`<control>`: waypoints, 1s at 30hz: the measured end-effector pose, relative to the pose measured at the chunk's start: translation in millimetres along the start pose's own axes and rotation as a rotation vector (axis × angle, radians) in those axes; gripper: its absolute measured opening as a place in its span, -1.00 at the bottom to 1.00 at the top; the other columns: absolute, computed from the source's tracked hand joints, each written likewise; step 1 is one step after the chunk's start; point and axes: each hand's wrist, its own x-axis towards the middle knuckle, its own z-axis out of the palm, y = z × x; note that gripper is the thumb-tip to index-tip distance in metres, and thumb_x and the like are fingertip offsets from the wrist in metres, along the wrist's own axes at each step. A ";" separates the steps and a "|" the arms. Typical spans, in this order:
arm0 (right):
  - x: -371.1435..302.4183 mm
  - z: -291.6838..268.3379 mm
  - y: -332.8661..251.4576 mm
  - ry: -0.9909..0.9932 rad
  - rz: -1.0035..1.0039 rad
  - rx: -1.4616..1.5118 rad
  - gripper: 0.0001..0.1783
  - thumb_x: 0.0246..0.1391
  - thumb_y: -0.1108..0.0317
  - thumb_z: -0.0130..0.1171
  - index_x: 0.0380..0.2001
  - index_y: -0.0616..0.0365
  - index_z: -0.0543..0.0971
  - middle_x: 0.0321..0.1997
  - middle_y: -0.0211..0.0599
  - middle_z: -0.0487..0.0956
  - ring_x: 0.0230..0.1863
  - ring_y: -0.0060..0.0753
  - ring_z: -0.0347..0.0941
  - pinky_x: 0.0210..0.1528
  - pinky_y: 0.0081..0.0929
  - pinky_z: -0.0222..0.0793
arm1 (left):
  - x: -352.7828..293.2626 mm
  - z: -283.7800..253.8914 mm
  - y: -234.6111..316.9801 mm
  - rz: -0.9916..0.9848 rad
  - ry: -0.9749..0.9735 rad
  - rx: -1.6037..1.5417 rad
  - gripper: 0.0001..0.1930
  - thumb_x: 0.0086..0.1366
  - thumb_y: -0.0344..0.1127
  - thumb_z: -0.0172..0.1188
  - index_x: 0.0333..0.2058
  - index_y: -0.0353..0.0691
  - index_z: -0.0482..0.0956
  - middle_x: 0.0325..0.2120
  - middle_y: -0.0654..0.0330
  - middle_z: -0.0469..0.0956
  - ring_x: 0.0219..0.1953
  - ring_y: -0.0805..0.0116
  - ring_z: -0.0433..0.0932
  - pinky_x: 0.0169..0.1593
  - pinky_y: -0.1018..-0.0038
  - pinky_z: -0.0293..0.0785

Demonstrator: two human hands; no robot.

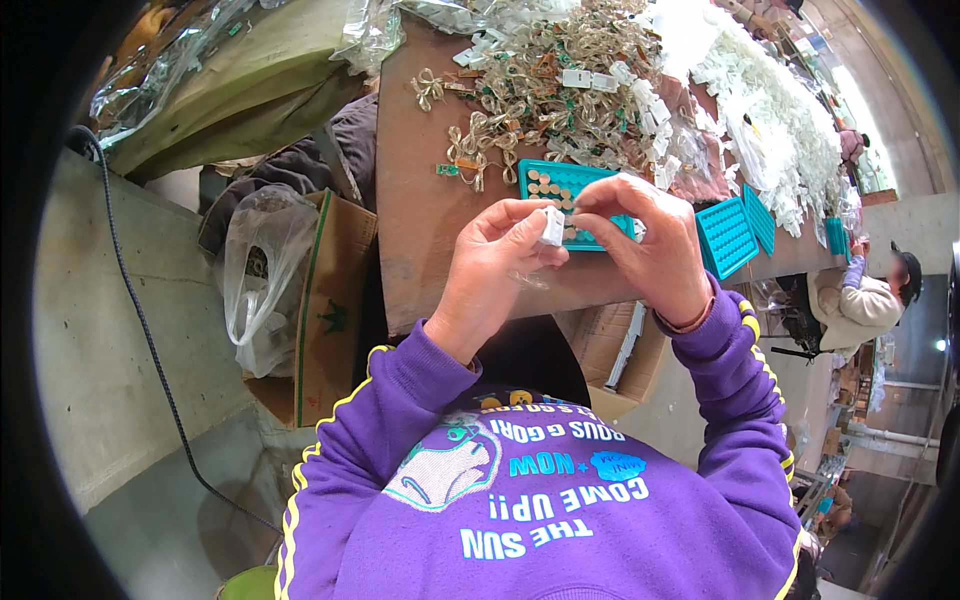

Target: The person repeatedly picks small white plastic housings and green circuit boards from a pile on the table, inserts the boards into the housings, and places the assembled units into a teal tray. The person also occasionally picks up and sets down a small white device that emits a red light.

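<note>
My left hand [478, 268] pinches a small white plastic case [552, 227] between thumb and fingers, above the table's near edge. A thin clear strand [528, 280] dangles below that hand. Close beside the case, my right hand [655, 242] has its thumb and forefinger pressed together; whatever is between them is too small to make out. Behind both hands lies a teal tray [526, 176] with rows of round pockets. Small round tan discs [543, 186] sit in its left part, and my right hand covers some of the tray.
Tangled clear wire bundles [540, 90] with small green and copper-coloured pieces cover the brown table [420, 200]. White plastic parts [770, 130] heap up at the far right. Another teal tray [727, 238] lies right. Cardboard box [335, 300] stands left; a person [860, 300] is at right.
</note>
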 end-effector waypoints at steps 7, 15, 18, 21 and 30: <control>-8.2 11.0 7.2 0.004 -0.111 -0.117 -0.88 -0.03 0.59 0.18 -0.40 0.22 0.47 -0.43 -0.19 0.47 -0.42 -0.14 0.47 -0.40 -0.39 0.39 | 1.1 -2.1 -2.2 -0.015 -0.002 0.004 -0.75 0.33 -0.29 0.15 -0.12 -0.34 0.52 -0.28 0.13 0.59 -0.35 0.37 0.60 -0.22 0.50 0.56; -9.5 11.8 4.8 -0.019 -0.158 -0.131 -0.87 -0.03 0.62 0.14 -0.39 0.23 0.44 -0.43 -0.19 0.44 -0.42 -0.11 0.46 -0.42 -0.35 0.38 | 1.3 -2.8 -1.8 -0.039 -0.015 0.032 -0.74 0.32 -0.28 0.17 -0.11 -0.33 0.52 -0.26 0.14 0.59 -0.34 0.37 0.60 -0.22 0.51 0.55; -10.5 11.7 4.3 -0.036 -0.140 -0.137 -0.87 -0.04 0.64 0.14 -0.39 0.25 0.45 -0.43 -0.20 0.47 -0.40 -0.14 0.47 -0.37 -0.38 0.40 | 1.1 -2.5 -1.4 -0.051 -0.013 0.039 -0.74 0.32 -0.28 0.17 -0.11 -0.32 0.52 -0.26 0.14 0.59 -0.34 0.37 0.60 -0.22 0.51 0.55; -9.9 12.1 6.7 -0.026 -0.155 -0.105 -0.90 0.00 0.58 0.15 -0.39 0.23 0.44 -0.43 -0.17 0.46 -0.41 -0.10 0.48 -0.43 -0.38 0.40 | 1.0 -1.8 -1.2 -0.053 -0.024 0.038 -0.75 0.32 -0.29 0.17 -0.12 -0.32 0.52 -0.27 0.15 0.59 -0.35 0.36 0.60 -0.22 0.51 0.55; -15.9 16.7 6.9 0.053 -0.042 0.007 -0.90 -0.01 0.59 0.19 -0.43 0.28 0.45 -0.45 -0.21 0.48 -0.44 -0.29 0.48 -0.37 -0.47 0.39 | 1.2 -3.9 -2.4 -0.027 -0.037 0.011 -0.77 0.33 -0.29 0.15 -0.14 -0.32 0.52 -0.28 0.16 0.59 -0.33 0.40 0.58 -0.21 0.49 0.55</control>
